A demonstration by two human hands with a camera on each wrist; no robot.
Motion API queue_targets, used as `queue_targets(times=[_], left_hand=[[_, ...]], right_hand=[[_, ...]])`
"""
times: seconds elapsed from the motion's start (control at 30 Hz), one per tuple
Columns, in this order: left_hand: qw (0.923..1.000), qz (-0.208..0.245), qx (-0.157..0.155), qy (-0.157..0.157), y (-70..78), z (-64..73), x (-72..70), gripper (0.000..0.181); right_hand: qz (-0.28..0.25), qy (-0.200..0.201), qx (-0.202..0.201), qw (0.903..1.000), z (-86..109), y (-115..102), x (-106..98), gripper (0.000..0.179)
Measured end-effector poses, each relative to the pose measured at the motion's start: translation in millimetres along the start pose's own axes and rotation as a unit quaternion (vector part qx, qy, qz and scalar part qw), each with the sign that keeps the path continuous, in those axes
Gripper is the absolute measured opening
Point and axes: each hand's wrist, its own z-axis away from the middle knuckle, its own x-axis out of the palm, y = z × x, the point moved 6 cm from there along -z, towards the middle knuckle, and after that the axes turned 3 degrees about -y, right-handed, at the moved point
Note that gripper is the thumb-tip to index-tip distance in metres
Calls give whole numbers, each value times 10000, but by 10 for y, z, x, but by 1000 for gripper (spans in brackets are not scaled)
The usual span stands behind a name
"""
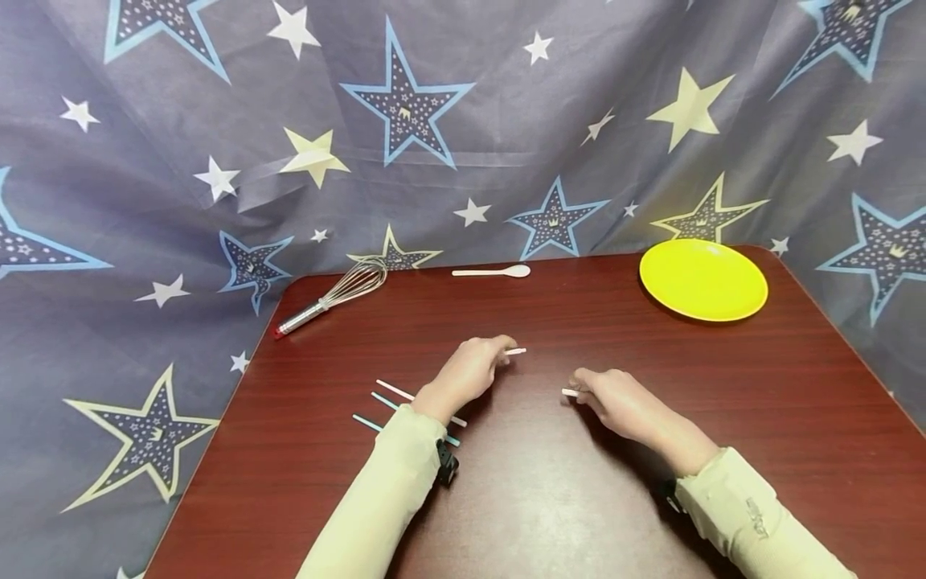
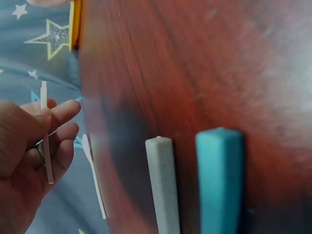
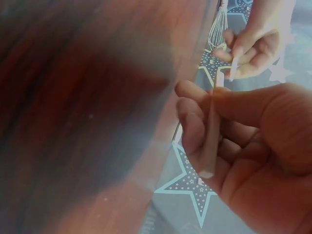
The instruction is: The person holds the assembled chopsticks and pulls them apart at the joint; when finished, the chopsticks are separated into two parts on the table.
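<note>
My left hand (image 1: 470, 368) pinches a short white chopstick piece (image 2: 47, 156) between thumb and fingers, above the middle of the table. Its upper end narrows to a small tip in the left wrist view. To the right and nearer to me, my right hand (image 1: 615, 400) pinches a second white chopstick piece (image 3: 209, 136). In the head view the two pieces are apart. Under and beside my left forearm lie a white chopstick (image 1: 394, 390) and two blue ones, a middle blue chopstick (image 1: 383, 400) and a nearer blue chopstick (image 1: 365, 422). The sleeve partly covers them.
A whisk (image 1: 336, 299) lies at the table's back left. Along the back edge is a white spoon (image 1: 492, 272). A yellow plate (image 1: 702, 281) sits at the back right. Behind the brown table (image 1: 760, 386) hangs a grey star-patterned cloth (image 1: 499, 88).
</note>
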Motion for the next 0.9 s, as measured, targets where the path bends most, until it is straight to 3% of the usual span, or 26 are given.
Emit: queue_targets(times=[0.13,0.27,0.43,0.6,0.9], left_hand=[[9989,-17,-428,173,-110,-78,7,4],[9973,-206,-697,85,-208,-156,24,2],[9954,-496,-809,90,-296,-207,23,4],[9924,-747,-975,-49,-372,-201,65,9],[9920,-845,-854,-396,-385,-207,137,12]], right_hand=[[48,-128,98,9999,6,-28,-9,20],[145,-219,32,9997,12,-40,-19,21],[265,-277,3,9993,34,-38,-44,24],[273,-500,273,9980,51,15,-28,28],[484,-948,737,9916,76,137,-23,31]])
